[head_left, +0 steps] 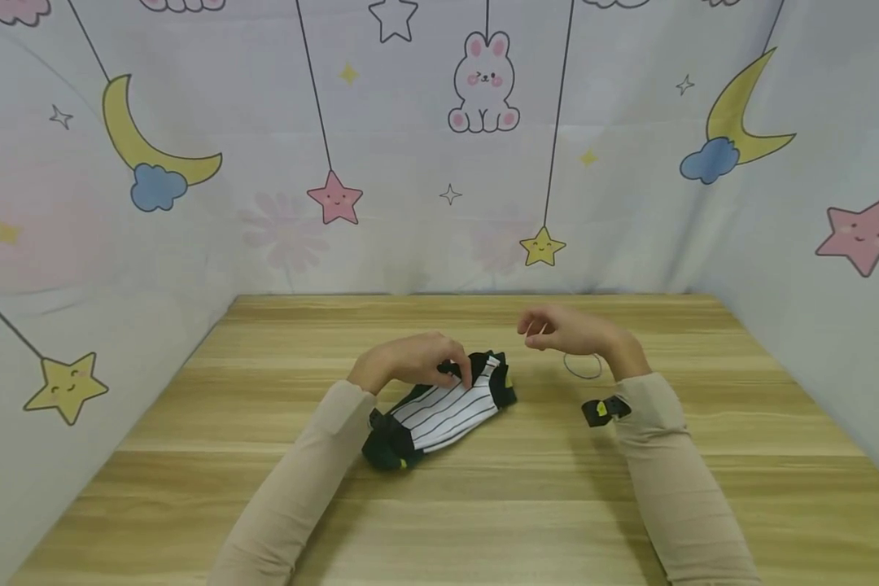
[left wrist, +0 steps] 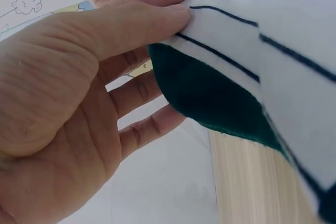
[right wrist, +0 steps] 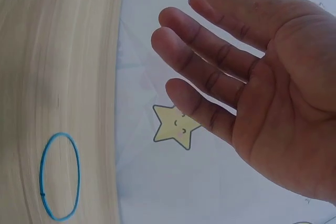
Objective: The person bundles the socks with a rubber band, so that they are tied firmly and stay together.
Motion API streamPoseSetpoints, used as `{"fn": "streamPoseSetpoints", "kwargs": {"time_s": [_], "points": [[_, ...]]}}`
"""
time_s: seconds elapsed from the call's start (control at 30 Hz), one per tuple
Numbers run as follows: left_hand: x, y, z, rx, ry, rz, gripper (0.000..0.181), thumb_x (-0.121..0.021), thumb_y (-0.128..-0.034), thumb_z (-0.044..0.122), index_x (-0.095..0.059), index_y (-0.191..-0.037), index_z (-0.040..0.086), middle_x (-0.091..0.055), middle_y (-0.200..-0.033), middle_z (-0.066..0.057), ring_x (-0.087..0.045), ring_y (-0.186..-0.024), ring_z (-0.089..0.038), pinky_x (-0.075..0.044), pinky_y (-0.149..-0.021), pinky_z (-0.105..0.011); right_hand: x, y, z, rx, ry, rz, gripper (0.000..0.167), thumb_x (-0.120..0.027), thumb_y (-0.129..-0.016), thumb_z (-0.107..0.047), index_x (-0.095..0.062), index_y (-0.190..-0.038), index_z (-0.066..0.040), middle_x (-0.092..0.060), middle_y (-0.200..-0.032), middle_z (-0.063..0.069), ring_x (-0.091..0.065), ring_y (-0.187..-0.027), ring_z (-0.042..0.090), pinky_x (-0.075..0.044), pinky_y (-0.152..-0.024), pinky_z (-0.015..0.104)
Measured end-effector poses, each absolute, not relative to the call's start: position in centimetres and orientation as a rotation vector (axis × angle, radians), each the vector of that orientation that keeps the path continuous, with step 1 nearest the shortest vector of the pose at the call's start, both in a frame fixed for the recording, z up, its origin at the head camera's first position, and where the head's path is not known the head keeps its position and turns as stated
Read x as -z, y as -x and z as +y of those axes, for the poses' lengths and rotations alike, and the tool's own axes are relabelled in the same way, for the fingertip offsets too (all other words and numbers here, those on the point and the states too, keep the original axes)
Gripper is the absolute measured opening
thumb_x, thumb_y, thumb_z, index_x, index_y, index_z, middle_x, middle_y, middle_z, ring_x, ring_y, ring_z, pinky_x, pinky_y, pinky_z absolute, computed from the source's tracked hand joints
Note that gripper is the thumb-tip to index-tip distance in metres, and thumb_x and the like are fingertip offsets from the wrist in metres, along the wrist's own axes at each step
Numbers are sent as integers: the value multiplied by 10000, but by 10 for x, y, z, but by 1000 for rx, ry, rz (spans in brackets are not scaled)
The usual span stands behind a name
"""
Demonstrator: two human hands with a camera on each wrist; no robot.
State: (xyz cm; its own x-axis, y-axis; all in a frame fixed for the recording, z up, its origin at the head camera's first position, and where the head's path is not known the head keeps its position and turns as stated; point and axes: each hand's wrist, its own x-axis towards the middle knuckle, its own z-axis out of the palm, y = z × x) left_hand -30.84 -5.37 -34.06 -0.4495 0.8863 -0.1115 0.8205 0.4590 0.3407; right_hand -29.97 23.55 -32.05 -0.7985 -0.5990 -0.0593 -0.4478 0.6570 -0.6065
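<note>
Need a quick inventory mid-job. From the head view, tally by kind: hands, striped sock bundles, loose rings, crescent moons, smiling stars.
Hands: 2 (left hand, right hand)
Striped sock bundle: 1 (individual socks uncountable)
Blue ring: 1
Crescent moons: 2
Smiling stars: 4
Total: 10

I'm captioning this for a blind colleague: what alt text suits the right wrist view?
A person's empty right hand, palm toward the camera and fingers loosely bent, hovers before a pale backdrop printed with a yellow star. At lower left, a thin blue loop lies on a wooden table, apart from the hand.
</note>
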Motion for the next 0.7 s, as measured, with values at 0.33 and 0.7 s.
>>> {"fn": "streamPoseSetpoints", "kwargs": {"time_s": [0.33,0.7], "points": [[343,308,-53,-280,-1392,2426,178,-696,-951,116,-732,-1067,245,-645,-1267,35,-558,-1206,-128,-442,-1018,-335,324,303,256,833,751,2700,214,-567,-1015,-61,-594,-1212,17,-664,-1148,221,-656,-1041,387,-533,-865,451],[349,308,-54,-223,-1257,2393,247,-703,-944,129,-686,-1135,284,-575,-1380,10,-506,-1272,-155,-406,-1058,-356,326,303,270,842,689,2740,185,-577,-1002,-50,-604,-1170,23,-665,-1121,224,-633,-1062,370,-515,-876,478]]}}
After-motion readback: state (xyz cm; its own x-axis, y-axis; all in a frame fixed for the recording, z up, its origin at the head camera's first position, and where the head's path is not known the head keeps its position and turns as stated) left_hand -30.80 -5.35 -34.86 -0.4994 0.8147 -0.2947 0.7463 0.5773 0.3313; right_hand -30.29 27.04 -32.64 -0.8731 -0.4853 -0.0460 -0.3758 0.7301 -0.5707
